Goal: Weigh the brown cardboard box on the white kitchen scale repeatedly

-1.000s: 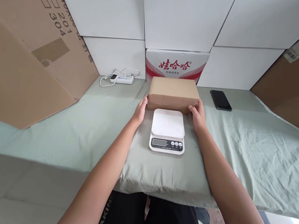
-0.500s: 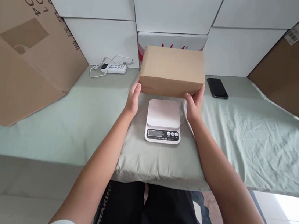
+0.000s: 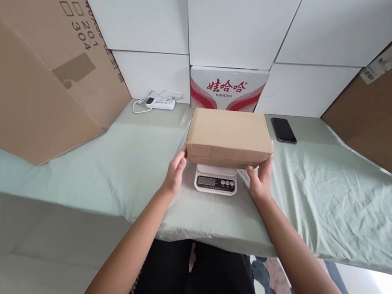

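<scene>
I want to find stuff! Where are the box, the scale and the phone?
box (image 3: pixel 230 131), head view, middle of its top.
scale (image 3: pixel 215 183), head view, its display strip.
phone (image 3: pixel 283 129), head view, middle of its screen.

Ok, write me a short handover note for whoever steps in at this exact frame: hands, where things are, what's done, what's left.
Left hand and right hand grip the ends of the cardboard box. The box is over the white scale on the green cloth, covering its plate; whether it rests on it is unclear. Done: box brought over the scale. Left: probably release and read the display, too small to read here. A phone lies behind, to the right.
</scene>
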Motion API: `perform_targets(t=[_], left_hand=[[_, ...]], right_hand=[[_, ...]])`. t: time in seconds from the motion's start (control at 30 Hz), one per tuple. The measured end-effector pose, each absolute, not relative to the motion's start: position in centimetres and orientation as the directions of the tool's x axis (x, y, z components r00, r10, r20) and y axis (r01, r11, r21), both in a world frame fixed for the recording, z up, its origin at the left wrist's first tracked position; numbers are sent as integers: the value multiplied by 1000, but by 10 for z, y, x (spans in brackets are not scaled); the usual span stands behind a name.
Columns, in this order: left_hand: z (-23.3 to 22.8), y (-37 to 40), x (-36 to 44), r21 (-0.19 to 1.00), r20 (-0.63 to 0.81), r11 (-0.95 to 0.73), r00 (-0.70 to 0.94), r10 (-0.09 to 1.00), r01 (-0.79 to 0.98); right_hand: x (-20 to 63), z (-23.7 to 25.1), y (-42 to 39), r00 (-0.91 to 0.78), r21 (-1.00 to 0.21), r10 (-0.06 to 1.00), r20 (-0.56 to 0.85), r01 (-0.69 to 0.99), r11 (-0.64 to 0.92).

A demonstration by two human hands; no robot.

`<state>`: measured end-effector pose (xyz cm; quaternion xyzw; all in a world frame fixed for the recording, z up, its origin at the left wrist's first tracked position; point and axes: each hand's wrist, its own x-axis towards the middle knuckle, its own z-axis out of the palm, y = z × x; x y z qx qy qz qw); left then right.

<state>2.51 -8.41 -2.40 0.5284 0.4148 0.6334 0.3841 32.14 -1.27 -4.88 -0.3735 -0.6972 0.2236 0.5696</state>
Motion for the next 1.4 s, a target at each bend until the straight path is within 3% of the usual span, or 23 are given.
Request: perform_targets(t=[0.6,1.4], left_hand=[[-27,-90,22,952,301,-307,-160,940,-9],[-25,-92,23,941,335,-339,-149,930,-1]], right_hand=[[315,-49,-18,45,-765,786,617,268,585],[313,-41,-18,36,-759,780,625,263,596]])
